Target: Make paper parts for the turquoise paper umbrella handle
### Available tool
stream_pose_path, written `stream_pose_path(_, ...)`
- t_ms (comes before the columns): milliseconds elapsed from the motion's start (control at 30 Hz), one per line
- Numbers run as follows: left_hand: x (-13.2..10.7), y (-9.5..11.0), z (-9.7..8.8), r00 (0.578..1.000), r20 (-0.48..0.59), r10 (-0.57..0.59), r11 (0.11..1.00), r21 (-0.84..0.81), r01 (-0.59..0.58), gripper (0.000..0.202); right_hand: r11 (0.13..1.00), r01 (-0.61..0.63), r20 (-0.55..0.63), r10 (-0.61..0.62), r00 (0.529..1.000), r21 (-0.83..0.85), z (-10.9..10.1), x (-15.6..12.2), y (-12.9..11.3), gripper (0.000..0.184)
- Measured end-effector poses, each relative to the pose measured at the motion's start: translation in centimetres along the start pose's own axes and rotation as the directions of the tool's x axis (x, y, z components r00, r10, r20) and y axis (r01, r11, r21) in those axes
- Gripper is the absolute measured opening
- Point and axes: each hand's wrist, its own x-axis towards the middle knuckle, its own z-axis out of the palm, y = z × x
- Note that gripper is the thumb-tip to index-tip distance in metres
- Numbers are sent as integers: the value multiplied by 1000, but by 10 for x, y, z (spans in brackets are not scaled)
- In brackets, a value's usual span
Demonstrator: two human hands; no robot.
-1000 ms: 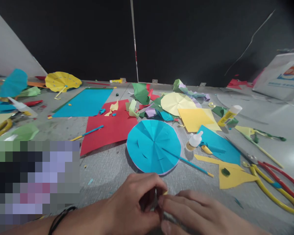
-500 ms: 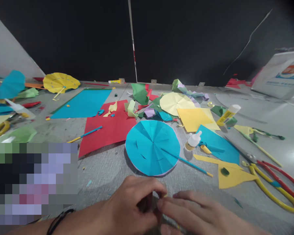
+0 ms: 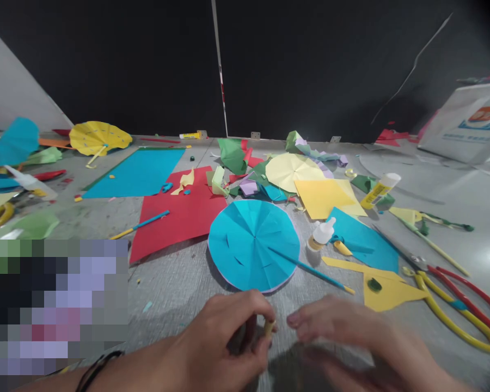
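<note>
At the tabletop's near edge, the left hand (image 3: pixel 224 340) pinches a yellow roll (image 3: pixel 269 328). The right hand (image 3: pixel 343 332), blurred, loosely open and empty, hovers just beside it. This looks like fine rolling work, which calls for a steady fingertip grip.

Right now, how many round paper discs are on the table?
3: a blue disc at centre, a pale yellow disc behind it to the right, a bright yellow disc at far left. Others may be hidden in the clutter.

I read no text from here: logo on white box (image 3: pixel 469 128), label on glue stick (image 3: pixel 379 191), both too blurred.
</note>
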Motion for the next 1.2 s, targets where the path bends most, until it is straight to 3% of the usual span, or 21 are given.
stream_pose_path(133, 0, -5, -1, 999, 42, 6, 996, -93, -2, 27, 954, -232, -236, 273, 933, 189, 11, -2, 13, 26)
stream_pose_path(233, 0, -8, -1, 999, 44, 8, 990, -142, -2, 26, 918, -281, -209, 345, 915, 281, 18, 0, 18, 35)
stream_pose_path(367, 0, -9, 0, 999, 54, -5, 987, -161, 14, 23, 911, -297, -134, 345, 929, 285, 19, -2, 14, 46)
stream_pose_path(500, 2, -9, -2, 998, 62, -16, 985, -170, 26, 23, 893, -348, -80, 384, 920, 286, 19, -4, 10, 46)
stream_pose_path(667, 3, -9, -2, 998, 64, 18, 981, -195, -5, 26, 870, -336, -94, 392, 915, 361, 20, -2, 11, 45)
stream_pose_path(833, 3, -9, -2, 997, 58, 43, 981, -191, -31, 26, 895, -350, -105, 390, 915, 278, 20, -3, 12, 54)
stream_pose_path(1033, 4, -7, -5, 996, 60, 61, 985, -168, -50, 26, 862, -349, -77, 402, 913, 367, 15, -2, 10, 45)
stream_pose_path(1200, 7, -4, -7, 994, 45, 96, 984, -154, -88, 20, 884, -343, -125, 398, 909, 319, 10, -4, 11, 43)
